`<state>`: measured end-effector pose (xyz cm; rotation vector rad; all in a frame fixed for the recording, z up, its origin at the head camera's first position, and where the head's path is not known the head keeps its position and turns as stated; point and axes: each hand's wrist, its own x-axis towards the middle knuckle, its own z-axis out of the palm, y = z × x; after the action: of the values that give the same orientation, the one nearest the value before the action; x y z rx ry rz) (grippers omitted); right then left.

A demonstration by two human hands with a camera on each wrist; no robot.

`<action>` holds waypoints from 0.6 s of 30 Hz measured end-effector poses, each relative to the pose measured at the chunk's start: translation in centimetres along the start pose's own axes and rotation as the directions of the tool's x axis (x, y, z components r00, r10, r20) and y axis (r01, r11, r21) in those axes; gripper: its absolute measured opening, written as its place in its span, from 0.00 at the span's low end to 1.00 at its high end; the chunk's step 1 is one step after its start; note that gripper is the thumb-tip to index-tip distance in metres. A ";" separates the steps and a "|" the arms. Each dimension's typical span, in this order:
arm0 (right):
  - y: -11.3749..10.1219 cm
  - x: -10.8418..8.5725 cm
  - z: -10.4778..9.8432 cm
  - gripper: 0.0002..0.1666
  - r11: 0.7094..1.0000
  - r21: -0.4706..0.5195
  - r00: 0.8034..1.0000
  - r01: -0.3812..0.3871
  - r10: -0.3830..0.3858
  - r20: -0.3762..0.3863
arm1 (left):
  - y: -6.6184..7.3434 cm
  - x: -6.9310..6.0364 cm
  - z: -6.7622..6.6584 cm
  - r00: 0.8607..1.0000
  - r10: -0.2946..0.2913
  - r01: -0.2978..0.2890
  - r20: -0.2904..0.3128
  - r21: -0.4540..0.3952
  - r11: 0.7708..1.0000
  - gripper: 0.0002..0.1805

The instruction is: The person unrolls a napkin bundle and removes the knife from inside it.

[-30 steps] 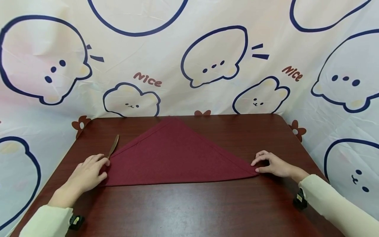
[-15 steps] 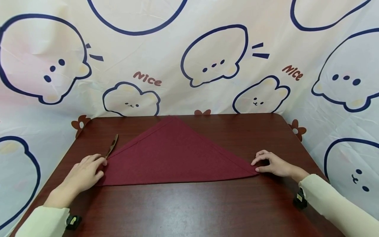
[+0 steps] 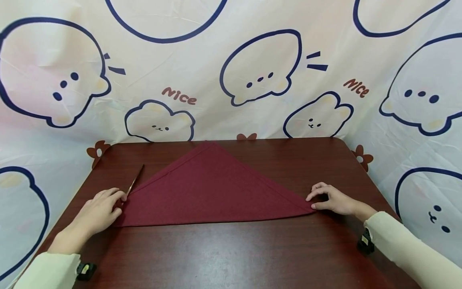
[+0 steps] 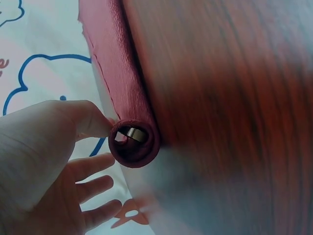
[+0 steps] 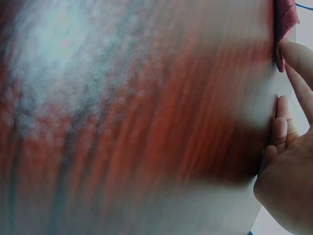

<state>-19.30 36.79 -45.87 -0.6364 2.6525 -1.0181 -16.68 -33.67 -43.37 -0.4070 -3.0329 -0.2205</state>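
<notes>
A dark red cloth napkin (image 3: pixel 213 188) lies folded in a triangle, its long edge towards me and its peak at the table's far edge. My left hand (image 3: pixel 97 212) grips its left end, which is rolled into a tube in the left wrist view. A thin gold table knife (image 3: pixel 135 178) sticks out of that roll past the fingers, pointing away from me. Inside the tube's near opening shows a gold handle end (image 4: pixel 135 133); the rest is hidden by cloth. With thumb and fingertips my right hand (image 3: pixel 333 201) pinches the napkin's right corner.
The dark brown wooden table (image 3: pixel 231 257) reaches well beyond the napkin on both sides and towards me. A pale curtain (image 3: pixel 216 80) with cartoon bears stands close behind and at both sides.
My left hand has shifted a little left with the rolled end, and more napkin lies flat beside it. The knife has turned from its flat side to its edge. My right hand stays put.
</notes>
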 end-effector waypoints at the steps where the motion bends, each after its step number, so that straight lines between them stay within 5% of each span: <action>1: 0.0 0.0 0.0 0.09 1.000 -0.001 1.000 0.001 -0.001 0.000 | -0.1 0.0 0.0 1.000 0.002 -0.002 -0.007 0.002 1.000 0.11; 18: -0.1 0.0 0.0 0.08 1.000 -0.004 1.000 0.004 -0.004 -0.004 | -2.2 -0.8 0.2 0.999 -0.042 0.042 -0.002 0.003 0.999 0.14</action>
<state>-19.25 36.71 -45.83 -0.6417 2.6588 -1.0165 -16.50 -35.90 -43.93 -0.3431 -3.0414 -0.2193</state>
